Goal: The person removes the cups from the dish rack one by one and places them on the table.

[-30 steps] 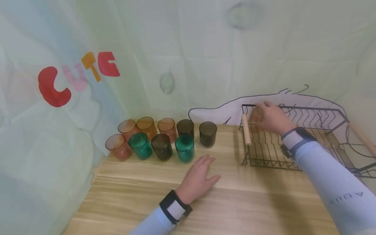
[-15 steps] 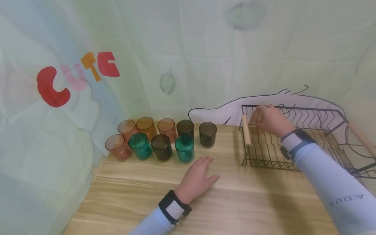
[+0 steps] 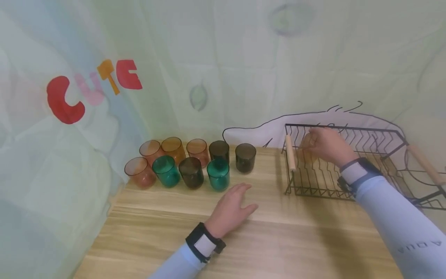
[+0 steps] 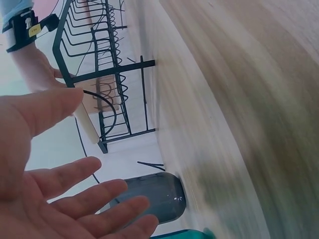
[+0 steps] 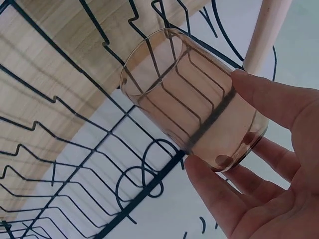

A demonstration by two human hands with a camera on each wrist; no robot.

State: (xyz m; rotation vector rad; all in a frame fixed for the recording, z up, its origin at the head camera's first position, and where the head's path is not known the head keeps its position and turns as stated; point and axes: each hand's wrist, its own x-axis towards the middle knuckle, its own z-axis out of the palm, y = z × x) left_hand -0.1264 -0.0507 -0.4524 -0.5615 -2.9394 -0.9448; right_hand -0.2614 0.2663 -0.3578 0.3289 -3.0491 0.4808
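My right hand (image 3: pixel 329 146) holds a clear amber-pink drinking glass (image 5: pixel 197 107) over the left end of a black wire dish rack (image 3: pixel 290 153). Thumb and fingers grip it near its base, and the rim faces down toward the wires in the right wrist view. Behind the rack's end, the same glass shows as a pinkish shape in the left wrist view. Fingers spread and relaxed, my left hand (image 3: pixel 226 213) is low over the table and holds nothing. Closest to its fingertips are a teal glass (image 3: pixel 218 177) and a dark grey glass (image 3: pixel 245 159).
Several more glasses stand mouth up in two rows at the left: pink (image 3: pixel 140 174), amber (image 3: pixel 173 151), teal (image 3: pixel 166 172) and dark (image 3: pixel 191 174). A printed cloth (image 3: pixel 209 77) hangs behind the wooden table (image 3: pixel 278 248). The rack has wooden end handles (image 3: pixel 425 164).
My right hand has come down slightly toward the near side of the rack with the glass, its raised fingers lowering. My left hand has barely shifted.
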